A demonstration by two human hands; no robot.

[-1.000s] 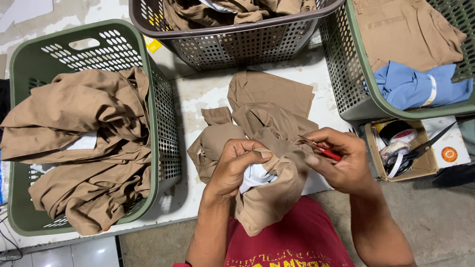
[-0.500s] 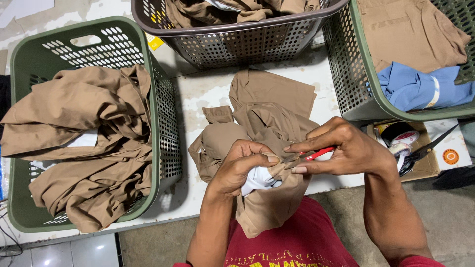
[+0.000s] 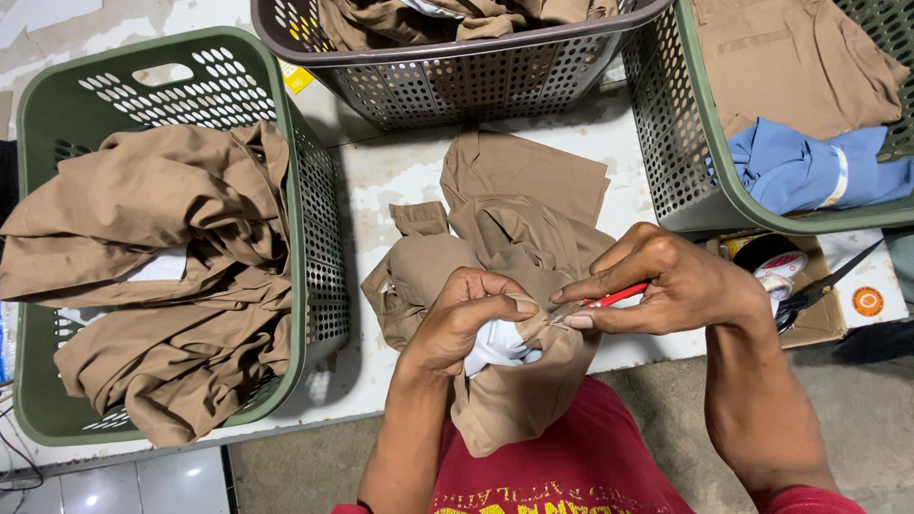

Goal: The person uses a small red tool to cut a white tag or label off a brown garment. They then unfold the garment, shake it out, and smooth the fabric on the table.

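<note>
A tan garment (image 3: 495, 238) lies on the white table (image 3: 400, 171) and hangs over its front edge toward my lap. My left hand (image 3: 466, 319) bunches a fold of it, with white lining showing under the fingers. My right hand (image 3: 666, 286) grips a small red-handled cutter (image 3: 609, 298), its metal tip touching the cloth right beside my left thumb.
A green basket (image 3: 319, 238) on the left holds several tan garments. A grey basket (image 3: 457, 67) stands at the back. At the right, another green basket (image 3: 685, 162) has tan and blue clothes. A small cardboard box (image 3: 819, 295) holds tape rolls and black scissors.
My right hand moved left with the red cutter until its tip met the cloth at my left hand. My left hand kept its grip on the fold.
</note>
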